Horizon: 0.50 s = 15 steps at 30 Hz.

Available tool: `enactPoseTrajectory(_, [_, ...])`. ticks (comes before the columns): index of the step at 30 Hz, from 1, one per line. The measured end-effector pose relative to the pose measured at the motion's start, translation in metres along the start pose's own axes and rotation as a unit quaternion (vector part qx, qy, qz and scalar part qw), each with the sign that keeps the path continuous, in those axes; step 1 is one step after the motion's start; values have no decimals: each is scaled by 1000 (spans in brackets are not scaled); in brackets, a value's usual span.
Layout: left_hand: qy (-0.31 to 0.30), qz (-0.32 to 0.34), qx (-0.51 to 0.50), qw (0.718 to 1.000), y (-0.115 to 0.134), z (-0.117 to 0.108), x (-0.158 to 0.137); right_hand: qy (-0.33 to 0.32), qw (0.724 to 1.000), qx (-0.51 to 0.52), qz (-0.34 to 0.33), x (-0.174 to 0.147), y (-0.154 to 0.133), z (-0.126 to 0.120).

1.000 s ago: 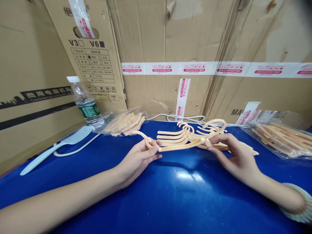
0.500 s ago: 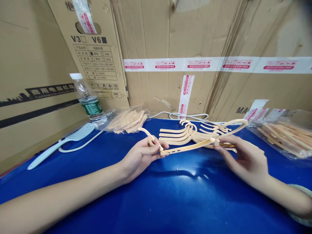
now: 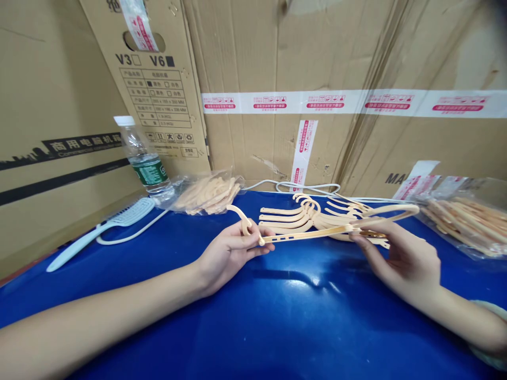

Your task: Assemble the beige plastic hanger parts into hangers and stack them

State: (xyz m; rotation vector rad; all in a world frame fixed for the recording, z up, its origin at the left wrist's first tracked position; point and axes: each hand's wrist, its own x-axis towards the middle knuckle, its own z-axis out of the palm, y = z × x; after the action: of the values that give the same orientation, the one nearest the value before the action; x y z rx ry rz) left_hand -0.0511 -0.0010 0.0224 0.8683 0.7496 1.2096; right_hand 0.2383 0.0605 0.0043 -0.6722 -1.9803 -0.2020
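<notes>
Above the blue table, a beige plastic hanger (image 3: 312, 233) in jointed pieces stretches between my two hands. My left hand (image 3: 225, 250) pinches its slotted end, along with a curved hook-like piece (image 3: 240, 212) that sticks up from the fingers. At the other end, my right hand (image 3: 410, 258) grips the joint between thumb and fingers. From that joint a long curved arm (image 3: 406, 209) loops out to the right; part of it is hidden behind my fingers. Just beyond lie several beige hangers (image 3: 293, 217) in an overlapping row.
A clear bag of beige pieces (image 3: 209, 194) lies back left, another bag (image 3: 471, 219) at right. A water bottle (image 3: 148, 169) and pale blue hairbrush (image 3: 106, 227) are at left. A white cable (image 3: 309, 186) runs along the cardboard boxes (image 3: 253, 142) behind the blue table (image 3: 277, 327).
The hanger's long curved arm has swung outward to the right and a little lower. My right hand has shifted slightly right; my left hand has barely moved.
</notes>
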Motion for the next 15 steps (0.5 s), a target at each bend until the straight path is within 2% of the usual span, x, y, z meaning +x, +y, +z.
enactPoseTrajectory(7, [11,0,0,1000,0,1,1,7,1000,-1,-25,-3,-2,0])
enactPoseTrajectory(12, [24,10,12,1000,-4,0,2,-18,994,102,-32,-5,1,0])
enactPoseTrajectory(15, [42,20,15,999,-7,-2,3,-14,991,120,-52,-5,4,1])
